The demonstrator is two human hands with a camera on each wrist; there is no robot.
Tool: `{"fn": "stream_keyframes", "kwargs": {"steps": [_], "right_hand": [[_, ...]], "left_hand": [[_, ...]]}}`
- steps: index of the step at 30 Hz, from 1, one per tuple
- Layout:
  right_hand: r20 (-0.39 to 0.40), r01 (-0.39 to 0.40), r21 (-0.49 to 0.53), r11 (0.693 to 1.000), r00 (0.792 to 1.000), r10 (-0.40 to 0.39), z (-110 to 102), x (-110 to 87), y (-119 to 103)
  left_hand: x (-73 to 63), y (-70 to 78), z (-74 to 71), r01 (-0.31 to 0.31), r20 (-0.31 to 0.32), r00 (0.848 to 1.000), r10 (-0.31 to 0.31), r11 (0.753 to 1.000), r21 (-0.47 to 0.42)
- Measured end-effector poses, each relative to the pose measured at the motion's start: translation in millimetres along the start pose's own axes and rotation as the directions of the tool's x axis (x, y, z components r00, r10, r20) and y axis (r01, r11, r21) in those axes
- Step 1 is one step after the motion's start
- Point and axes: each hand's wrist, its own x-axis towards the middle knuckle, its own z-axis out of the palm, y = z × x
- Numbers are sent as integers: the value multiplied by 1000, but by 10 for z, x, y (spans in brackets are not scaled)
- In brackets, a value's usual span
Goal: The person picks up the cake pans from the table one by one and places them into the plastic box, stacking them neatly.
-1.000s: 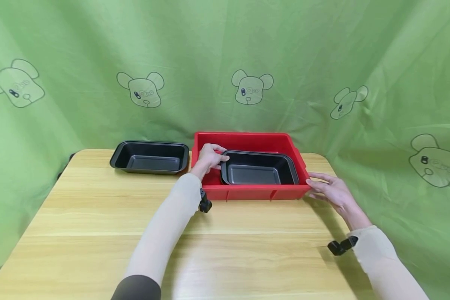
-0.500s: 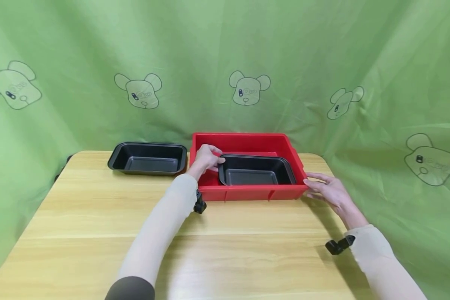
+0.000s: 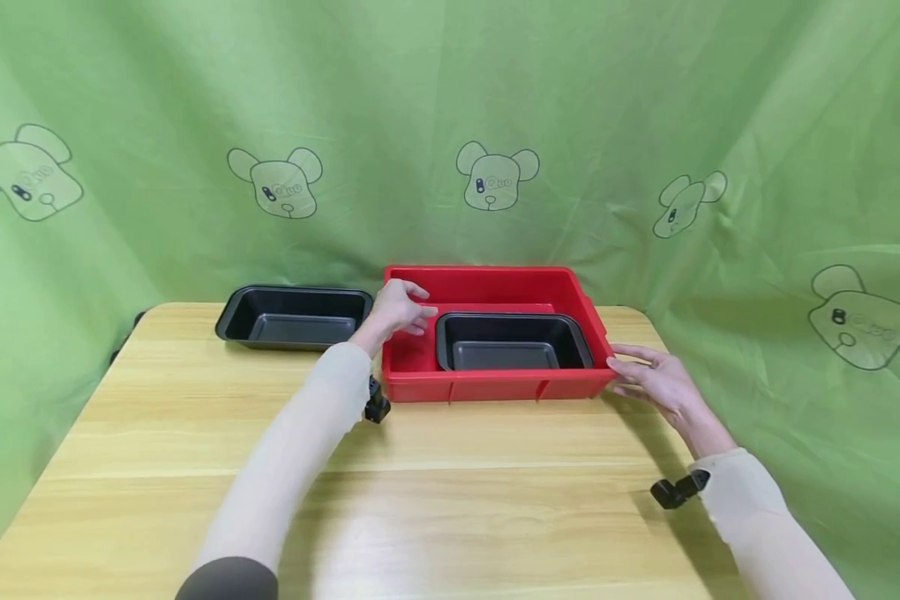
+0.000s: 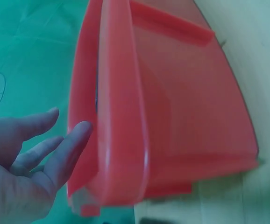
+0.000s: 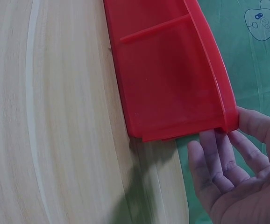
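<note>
A black loaf pan (image 3: pixel 506 355) sits inside the red plastic bin (image 3: pixel 498 387), toward its front right. My left hand (image 3: pixel 396 308) hovers over the bin's left end, fingers loosely spread, apart from the pan and holding nothing. In the left wrist view, its fingers (image 4: pixel 74 147) are just beside the bin's rim. My right hand (image 3: pixel 662 385) grips the bin at its front right corner. The right wrist view has the thumb at the rim and the other fingers (image 5: pixel 209 154) under the corner edge.
A second black loaf pan (image 3: pixel 300 327) lies on the wooden table (image 3: pixel 450 500), just left of the bin. Green cloth (image 3: pixel 390 100) with printed bear heads hangs behind and at both sides. Each wrist wears a small black camera.
My left hand has let go of the loaf pan's left rim and drawn back left. The pan's far edge has sunk lower in the bin. My right hand keeps its place.
</note>
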Motion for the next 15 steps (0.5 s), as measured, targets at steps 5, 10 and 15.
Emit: {"fn": "stream_keyframes", "kwargs": {"steps": [5, 10, 15], "right_hand": [[-2, -11, -7, 1000, 1000, 11, 1, 7, -1], [4, -17, -7, 1000, 1000, 17, 1, 12, 2], [1, -15, -23, 1000, 1000, 15, 6, 13, 1]], "left_hand": [[-18, -4, -154, -1, 12, 1000, 1, 1000, 0], [-69, 3, -342, -7, 31, 1000, 6, 999, 39], [-128, 22, -541, -28, 37, 999, 27, 999, 40]]}}
